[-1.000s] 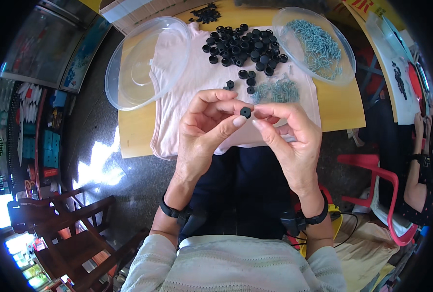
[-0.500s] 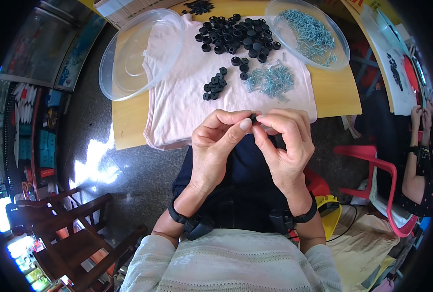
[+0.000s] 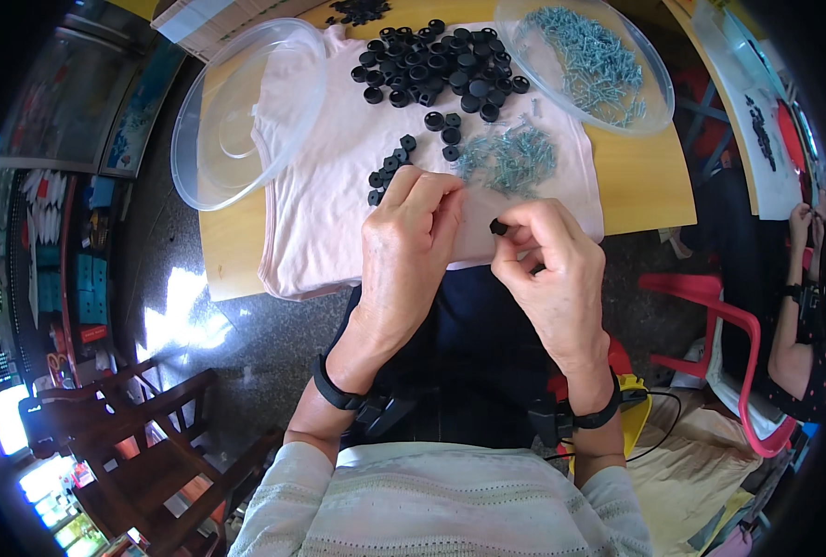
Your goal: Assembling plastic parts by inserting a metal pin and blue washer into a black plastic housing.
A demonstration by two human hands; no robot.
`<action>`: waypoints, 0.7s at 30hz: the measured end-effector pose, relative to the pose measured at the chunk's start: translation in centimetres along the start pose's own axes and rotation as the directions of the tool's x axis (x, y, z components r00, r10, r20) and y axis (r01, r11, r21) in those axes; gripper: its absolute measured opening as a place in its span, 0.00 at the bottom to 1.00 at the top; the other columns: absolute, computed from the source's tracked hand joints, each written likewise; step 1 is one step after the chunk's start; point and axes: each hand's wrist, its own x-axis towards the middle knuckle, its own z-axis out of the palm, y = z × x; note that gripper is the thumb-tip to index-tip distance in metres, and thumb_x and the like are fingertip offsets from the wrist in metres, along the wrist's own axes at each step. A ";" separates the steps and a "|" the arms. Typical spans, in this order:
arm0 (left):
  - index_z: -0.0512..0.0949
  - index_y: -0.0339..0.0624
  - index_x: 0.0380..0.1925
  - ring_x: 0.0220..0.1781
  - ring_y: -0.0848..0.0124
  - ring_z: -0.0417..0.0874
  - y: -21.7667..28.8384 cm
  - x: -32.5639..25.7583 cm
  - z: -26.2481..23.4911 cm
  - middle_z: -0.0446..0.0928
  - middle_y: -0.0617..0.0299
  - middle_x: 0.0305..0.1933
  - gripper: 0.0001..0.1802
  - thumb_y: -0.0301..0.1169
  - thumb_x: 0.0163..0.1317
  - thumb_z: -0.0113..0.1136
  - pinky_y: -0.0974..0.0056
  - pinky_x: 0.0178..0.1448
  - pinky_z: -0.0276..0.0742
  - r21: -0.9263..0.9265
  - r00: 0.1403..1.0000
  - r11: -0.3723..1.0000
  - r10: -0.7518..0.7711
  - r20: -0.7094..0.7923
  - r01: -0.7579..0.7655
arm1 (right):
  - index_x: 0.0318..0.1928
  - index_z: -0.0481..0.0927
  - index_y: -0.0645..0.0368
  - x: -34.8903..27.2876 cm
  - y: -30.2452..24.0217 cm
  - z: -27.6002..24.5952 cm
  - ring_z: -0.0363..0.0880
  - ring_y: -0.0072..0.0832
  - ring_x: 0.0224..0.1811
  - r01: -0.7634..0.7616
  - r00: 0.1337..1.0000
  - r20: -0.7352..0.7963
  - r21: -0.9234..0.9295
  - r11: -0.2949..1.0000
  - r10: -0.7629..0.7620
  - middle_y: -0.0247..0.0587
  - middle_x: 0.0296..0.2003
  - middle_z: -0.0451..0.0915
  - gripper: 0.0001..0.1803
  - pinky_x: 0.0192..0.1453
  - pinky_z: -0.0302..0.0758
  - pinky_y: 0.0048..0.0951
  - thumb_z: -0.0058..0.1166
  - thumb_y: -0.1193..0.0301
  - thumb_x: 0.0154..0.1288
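My right hand [image 3: 554, 269] pinches a small black plastic knob [image 3: 498, 226] between thumb and fingertips, just above the cloth's near edge. To its left, my left hand [image 3: 405, 246] has its fingers drawn together beside the pile of silver screws [image 3: 510, 158]. Whatever its fingertips hold, if anything, is hidden. Partly behind that hand lies a small cluster of black hexagonal knobs [image 3: 391, 165]. A few round black caps [image 3: 451, 136] sit at the screws' upper left, and a large heap of similar black caps [image 3: 431, 65] lies farther back.
A pink cloth [image 3: 311, 223] covers much of the wooden table [image 3: 640, 181]. A clear lid [image 3: 236, 121] rests at left; a clear container of screws [image 3: 589, 70] stands at back right. Small black parts [image 3: 359, 11] lie at the far edge. Another person's arm [image 3: 793, 316] shows beyond a red chair [image 3: 747, 325].
My hands have come apart. The left has moved forward toward the screws, partly covering the knob cluster; the right keeps the black knob. The view has shifted slightly.
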 end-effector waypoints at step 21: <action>0.79 0.35 0.31 0.26 0.77 0.79 0.9 -1.1 -2.0 0.75 0.62 0.29 0.04 0.21 0.56 0.64 0.73 0.28 0.73 -0.252 0.990 0.958 -0.143 -0.001 0.139 | 0.42 0.81 0.65 0.6 -0.8 -1.3 0.77 0.16 0.29 -0.407 0.912 0.227 0.595 0.693 0.340 0.35 0.35 0.81 0.08 0.28 0.75 0.16 0.59 0.77 0.63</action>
